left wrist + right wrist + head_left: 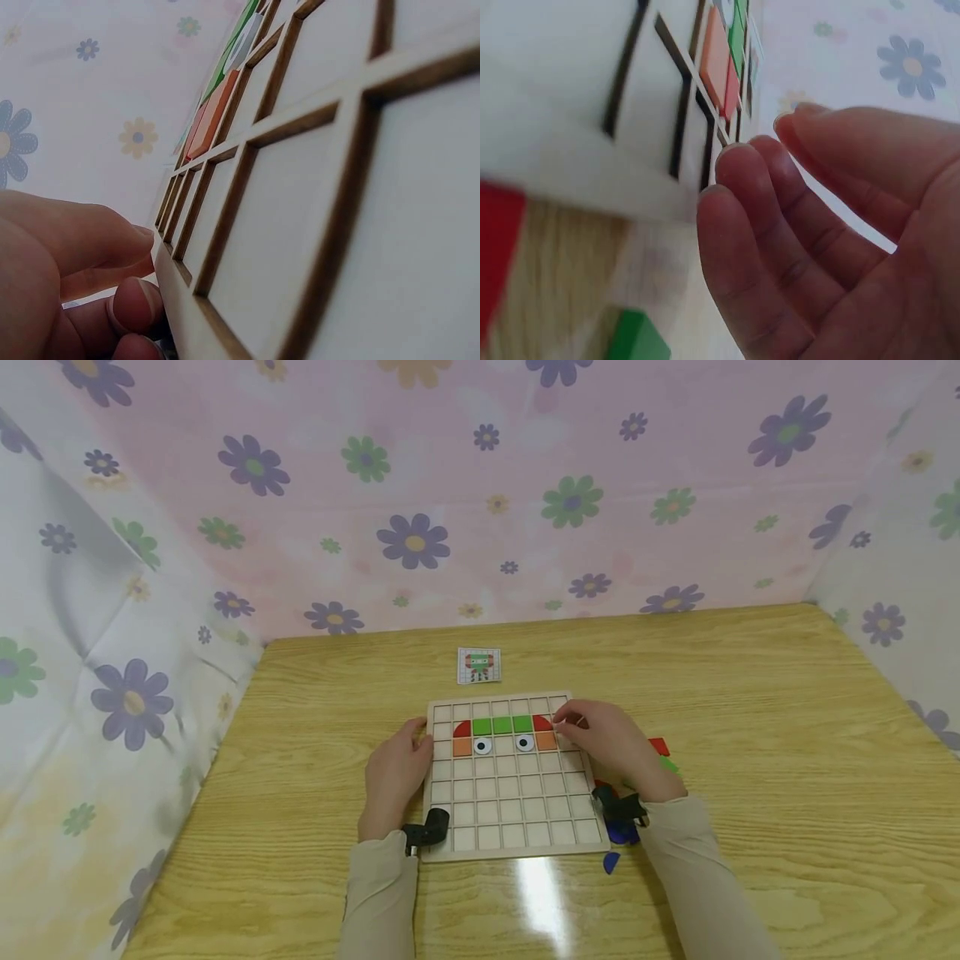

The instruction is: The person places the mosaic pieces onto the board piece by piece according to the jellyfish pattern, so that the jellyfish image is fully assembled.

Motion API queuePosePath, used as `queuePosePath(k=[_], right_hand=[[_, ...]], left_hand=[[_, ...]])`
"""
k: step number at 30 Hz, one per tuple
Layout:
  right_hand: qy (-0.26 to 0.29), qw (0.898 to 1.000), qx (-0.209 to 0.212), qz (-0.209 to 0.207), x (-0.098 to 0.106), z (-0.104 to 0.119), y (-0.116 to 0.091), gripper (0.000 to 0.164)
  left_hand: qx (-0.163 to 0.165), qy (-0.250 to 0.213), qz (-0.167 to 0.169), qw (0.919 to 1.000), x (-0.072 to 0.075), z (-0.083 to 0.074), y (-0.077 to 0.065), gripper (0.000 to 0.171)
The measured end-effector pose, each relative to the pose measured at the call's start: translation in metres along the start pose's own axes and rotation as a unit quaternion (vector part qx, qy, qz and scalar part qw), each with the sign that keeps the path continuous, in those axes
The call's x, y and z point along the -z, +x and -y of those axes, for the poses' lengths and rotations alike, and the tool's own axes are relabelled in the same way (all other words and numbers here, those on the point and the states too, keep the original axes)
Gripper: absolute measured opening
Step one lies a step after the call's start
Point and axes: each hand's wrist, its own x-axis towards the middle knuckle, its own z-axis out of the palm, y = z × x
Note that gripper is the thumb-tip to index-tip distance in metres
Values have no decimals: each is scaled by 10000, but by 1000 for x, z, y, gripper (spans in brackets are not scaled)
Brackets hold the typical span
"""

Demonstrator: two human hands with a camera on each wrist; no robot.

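A wooden grid board (493, 810) lies on the table. One of its upper rows has green squares (502, 725) between two red quarter-round pieces (462, 729). Below are orange squares (462, 747) and two eye pieces (482, 746). At the board's left edge, my left hand (393, 774) holds the rim with bent fingers; the left wrist view shows the fingertips (139, 304) against it. My right hand (609, 735) hovers over the upper right edge, beside the right red piece (542, 723). Its fingers are loosely bent, with nothing visible between them.
A small picture card (478, 666) lies behind the board. Loose pieces lie right of it, partly under my right arm: red (659, 746), green (669, 764) and blue (622, 832). A blue half-round piece (611, 862) sits near the board's front right corner.
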Motion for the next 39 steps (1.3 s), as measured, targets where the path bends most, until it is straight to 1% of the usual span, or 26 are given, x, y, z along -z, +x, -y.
queuePosePath(k=[4, 11, 25, 30, 34, 39], right_hand=[[17, 10000, 40, -28, 6, -4, -1, 19], [84, 9999, 81, 49, 11, -11, -3, 22], [330, 9992, -161, 139, 14, -20, -6, 24], [124, 9997, -123, 161, 16, -22, -11, 24], [-12, 9997, -179, 167, 24, -25, -18, 26], [-136, 9996, -231, 88, 34, -35, -25, 27]], left_hand=[[1, 12, 6, 10000, 0, 0, 0, 37], [-14, 38, 7, 10000, 0, 1, 0, 37], [-72, -53, -33, 10000, -1, 0, -1, 36], [-18, -116, 26, 9999, -1, -2, -3, 37], [-57, -96, -17, 9999, 0, -2, -3, 36], [-97, -16, -31, 9999, 1, 1, 0, 37]])
